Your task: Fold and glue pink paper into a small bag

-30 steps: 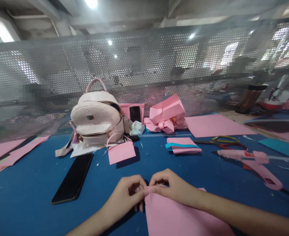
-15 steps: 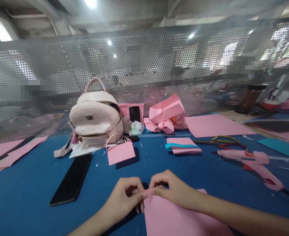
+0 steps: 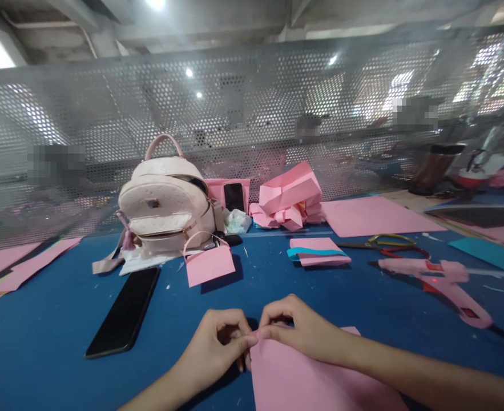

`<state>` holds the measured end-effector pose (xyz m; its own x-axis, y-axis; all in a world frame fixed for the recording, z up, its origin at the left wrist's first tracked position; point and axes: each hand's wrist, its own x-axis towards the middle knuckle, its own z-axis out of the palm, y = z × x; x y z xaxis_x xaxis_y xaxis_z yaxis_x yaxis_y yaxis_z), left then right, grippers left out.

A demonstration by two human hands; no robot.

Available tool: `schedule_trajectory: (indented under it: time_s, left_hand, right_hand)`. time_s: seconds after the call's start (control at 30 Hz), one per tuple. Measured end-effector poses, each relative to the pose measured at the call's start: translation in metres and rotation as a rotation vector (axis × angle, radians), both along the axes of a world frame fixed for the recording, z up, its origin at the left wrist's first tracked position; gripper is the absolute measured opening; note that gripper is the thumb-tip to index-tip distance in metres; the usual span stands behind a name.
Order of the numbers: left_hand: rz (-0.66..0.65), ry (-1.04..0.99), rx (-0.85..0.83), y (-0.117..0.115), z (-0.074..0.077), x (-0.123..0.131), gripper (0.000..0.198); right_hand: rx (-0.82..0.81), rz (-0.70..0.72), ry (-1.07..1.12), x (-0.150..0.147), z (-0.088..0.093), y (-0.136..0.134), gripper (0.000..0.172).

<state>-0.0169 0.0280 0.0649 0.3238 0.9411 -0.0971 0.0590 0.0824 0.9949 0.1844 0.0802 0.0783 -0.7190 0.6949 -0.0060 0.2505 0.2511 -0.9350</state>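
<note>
At the front of the blue table lies a pink sheet of paper. My left hand is closed on its upper left corner, thumb and fingers pinching the edge. Right beside it, my right hand pinches the same corner, and its forearm crosses over the sheet. Both sets of fingertips nearly touch. Beyond the hands sit a small pink paper bag with a handle and a folded pink paper piece with a blue strip across it.
A black phone lies to the left, before a cream backpack. To the right are a pink glue gun with its light on and scissors. Crumpled pink paper stands against a perforated metal screen.
The view has shifted very slightly. Both hands keep their pinch on the sheet's corner, and nothing on the table has visibly moved.
</note>
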Motion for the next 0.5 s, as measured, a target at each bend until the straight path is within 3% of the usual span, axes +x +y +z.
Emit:
schedule_trajectory:
  time_s: [0.5]
  left_hand:
    - [0.029,0.093,0.070,-0.0048,0.0018,0.0015,0.037]
  right_hand:
    - [0.022,-0.029,-0.019,0.0002,0.0013,-0.0007,0.018]
